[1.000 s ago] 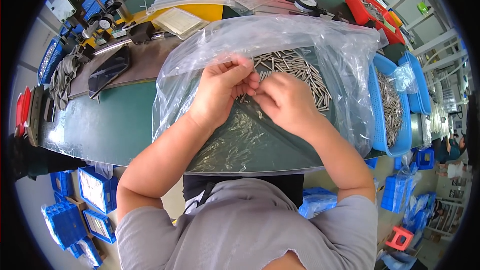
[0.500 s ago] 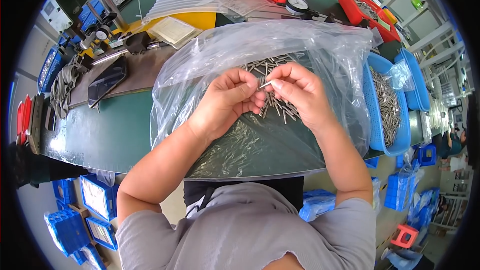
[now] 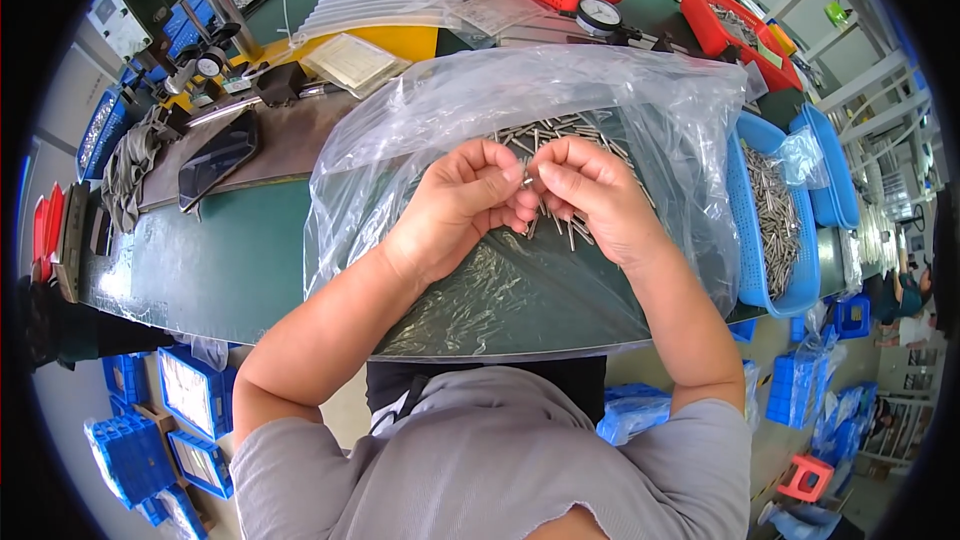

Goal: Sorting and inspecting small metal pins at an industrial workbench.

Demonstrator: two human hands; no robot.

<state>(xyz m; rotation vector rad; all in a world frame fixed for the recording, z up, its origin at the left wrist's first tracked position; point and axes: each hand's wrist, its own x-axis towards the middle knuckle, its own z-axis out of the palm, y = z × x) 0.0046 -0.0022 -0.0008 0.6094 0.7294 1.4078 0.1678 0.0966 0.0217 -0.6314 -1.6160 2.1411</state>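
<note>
Now I see both hands meeting above the pile of metal pins (image 3: 570,128) on the clear plastic sheet (image 3: 395,125) over the bench (image 3: 250,260). A second ago the right hand (image 3: 598,198) was knuckles-up; since then it has rolled so its thumb shows. Half a second ago a pin showed as a straight sliver; only a bright bit of metal pin (image 3: 527,181) shows now, pinched by the left hand (image 3: 462,198). Whether the right fingertips grip it too, I can't tell. I judge this close fingertip handling, clear of the pile.
</note>
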